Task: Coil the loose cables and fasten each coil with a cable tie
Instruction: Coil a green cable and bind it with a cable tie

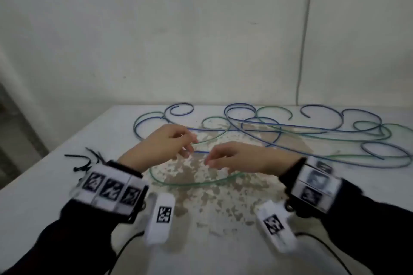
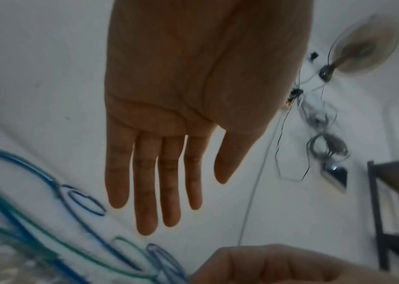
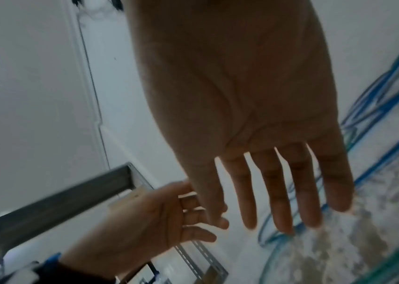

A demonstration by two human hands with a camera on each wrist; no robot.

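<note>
White wall [image 1: 201,29] rises behind a white table [image 1: 44,185] whose middle is worn to a blotchy brown patch [image 1: 201,185]. Loose blue cables [image 1: 312,128] and green cables [image 1: 194,183] sprawl in open curls across the far half of the table, crossing one another from left of centre to the right edge; none is gathered into a coil. One green loop curves round the near side of the worn patch, passing below both hands. A small heap of black cable ties [image 1: 86,161] lies on the table at the left, just beyond the left wrist. The left hand [image 1: 161,145] and the right hand [image 1: 243,158] hover close together over the patch, fingertips nearly meeting above a short stretch of blue cable. In the wrist views both palms face the camera with fingers straight and slightly spread, holding nothing; the head view is blurred and shows the fingers somewhat bent downward, so whether any fingertip touches a cable cannot be told. Dark sleeves and white marker-printed wrist bands [image 1: 109,187] cover both forearms. A wall fan [image 2: 364,44] shows in the left wrist view.
</note>
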